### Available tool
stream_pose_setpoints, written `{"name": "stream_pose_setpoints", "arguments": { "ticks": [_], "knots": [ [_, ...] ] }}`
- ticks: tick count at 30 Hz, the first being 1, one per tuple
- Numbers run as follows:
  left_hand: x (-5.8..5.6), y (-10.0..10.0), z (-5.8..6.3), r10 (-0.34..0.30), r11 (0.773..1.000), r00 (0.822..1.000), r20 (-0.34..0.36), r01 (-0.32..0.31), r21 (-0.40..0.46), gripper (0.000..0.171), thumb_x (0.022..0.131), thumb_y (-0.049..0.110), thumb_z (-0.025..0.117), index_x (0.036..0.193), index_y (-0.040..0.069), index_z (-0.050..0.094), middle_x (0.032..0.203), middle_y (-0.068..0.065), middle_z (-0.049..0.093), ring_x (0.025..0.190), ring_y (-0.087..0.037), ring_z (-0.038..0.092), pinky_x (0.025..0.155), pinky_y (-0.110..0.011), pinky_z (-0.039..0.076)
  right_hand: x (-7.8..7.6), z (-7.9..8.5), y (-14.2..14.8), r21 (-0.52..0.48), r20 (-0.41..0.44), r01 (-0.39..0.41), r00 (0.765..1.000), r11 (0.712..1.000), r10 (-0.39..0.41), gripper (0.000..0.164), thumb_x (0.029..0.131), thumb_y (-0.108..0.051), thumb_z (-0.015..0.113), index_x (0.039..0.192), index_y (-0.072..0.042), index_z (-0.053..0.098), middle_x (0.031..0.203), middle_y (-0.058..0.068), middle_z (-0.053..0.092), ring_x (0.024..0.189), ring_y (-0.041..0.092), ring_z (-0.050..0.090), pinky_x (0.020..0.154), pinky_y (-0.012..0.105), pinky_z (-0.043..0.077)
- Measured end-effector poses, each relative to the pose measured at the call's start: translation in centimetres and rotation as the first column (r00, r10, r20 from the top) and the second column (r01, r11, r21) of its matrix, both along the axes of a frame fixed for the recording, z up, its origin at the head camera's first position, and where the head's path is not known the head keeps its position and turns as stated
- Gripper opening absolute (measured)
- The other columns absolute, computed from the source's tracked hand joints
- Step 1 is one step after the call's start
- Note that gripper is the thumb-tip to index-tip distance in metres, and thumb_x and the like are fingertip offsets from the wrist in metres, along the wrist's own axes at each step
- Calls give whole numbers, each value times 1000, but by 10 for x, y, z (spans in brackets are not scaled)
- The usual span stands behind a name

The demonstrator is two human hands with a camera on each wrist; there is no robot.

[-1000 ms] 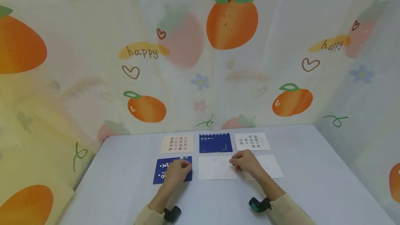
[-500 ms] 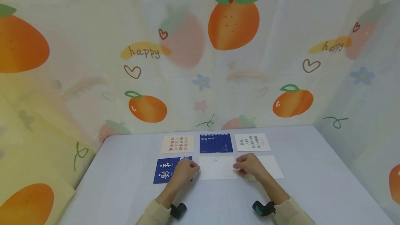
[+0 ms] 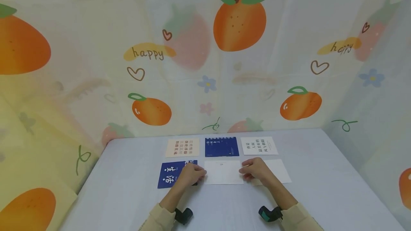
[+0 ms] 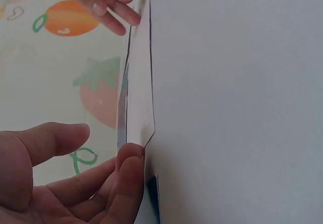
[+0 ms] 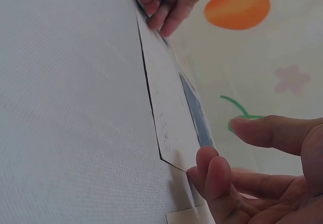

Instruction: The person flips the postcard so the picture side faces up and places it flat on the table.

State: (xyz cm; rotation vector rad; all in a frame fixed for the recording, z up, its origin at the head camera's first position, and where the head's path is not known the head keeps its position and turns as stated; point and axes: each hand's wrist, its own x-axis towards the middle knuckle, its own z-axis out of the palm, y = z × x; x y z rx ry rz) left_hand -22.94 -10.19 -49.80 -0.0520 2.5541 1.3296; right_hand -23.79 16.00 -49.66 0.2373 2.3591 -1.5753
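Observation:
A white card (image 3: 224, 172) lies flat in the middle of the front row, its face nearly blank. My left hand (image 3: 192, 174) is at its left edge, above the right part of a blue card (image 3: 168, 174) with white characters. At the opposite edge, my right hand (image 3: 257, 169) hovers over part of another white card (image 3: 280, 171). In both wrist views the thumb stands away from the other fingers, and the fingertips (image 4: 130, 166) are at the middle card's edge. Nothing is pinched between thumb and fingers in either hand.
Behind lies a row of a cream card (image 3: 182, 148), a dark blue card (image 3: 222, 147) and a white card with dark characters (image 3: 259, 145). All are on a white-covered table (image 3: 112, 191). A fruit-print curtain (image 3: 189, 81) rises at its back edge.
My left hand has moved right, from over the blue card to the middle white card's left edge. My right hand has shifted slightly right and down. The cards look unmoved.

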Motion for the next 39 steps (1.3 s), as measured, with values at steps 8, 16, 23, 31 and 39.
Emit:
{"name": "stream_pose_setpoints", "arguments": {
  "ticks": [8, 16, 23, 31, 39],
  "knots": [
    [1, -4, 0, 13, 990, 996, 86, -25, 136, 26, 89, 16, 65, 101, -6, 71, 83, -8, 73, 70, -12, 65, 69, -28, 57, -2, -1, 1, -21, 13, 17, 1000, 1000, -17, 38, 81, -4, 71, 114, 11, 62, 77, 13, 68, 57, 16, 61, 56, 25, 52],
    [1, -2, -4, 36, 996, 998, 53, -40, 86, 28, 89, 18, 65, 104, -5, 70, 82, -6, 70, 70, -14, 62, 66, -27, 54, -2, 2, 1, -35, 1, -15, 1000, 999, 15, 39, 81, -4, 71, 115, 13, 60, 77, 14, 69, 56, 15, 61, 55, 25, 52],
    [2, 4, 0, 60, 996, 998, 11, -59, -72, 34, 88, 22, 66, 111, -4, 68, 85, -9, 69, 75, -17, 61, 67, -30, 54, -1, 3, 0, -22, -16, 6, 1000, 1000, -6, 38, 83, -4, 70, 115, 14, 61, 77, 14, 69, 57, 15, 62, 56, 25, 53],
    [-1, 0, 0, 60, 996, 997, 50, -63, 69, 33, 88, 21, 66, 109, -6, 69, 85, -7, 71, 74, -15, 62, 70, -29, 55, 0, 4, -3, -42, -9, 14, 1000, 999, -14, 36, 84, -4, 69, 115, 13, 61, 79, 13, 70, 58, 16, 62, 56, 26, 53],
    [-3, -3, -2, 89, 986, 992, 89, -101, 133, 33, 89, 20, 65, 110, -4, 69, 88, -7, 71, 77, -15, 62, 74, -29, 55, -1, 3, -3, -27, 0, 24, 1000, 999, -24, 35, 84, -4, 69, 114, 13, 61, 79, 13, 70, 57, 16, 62, 55, 25, 53]
  ]
}}
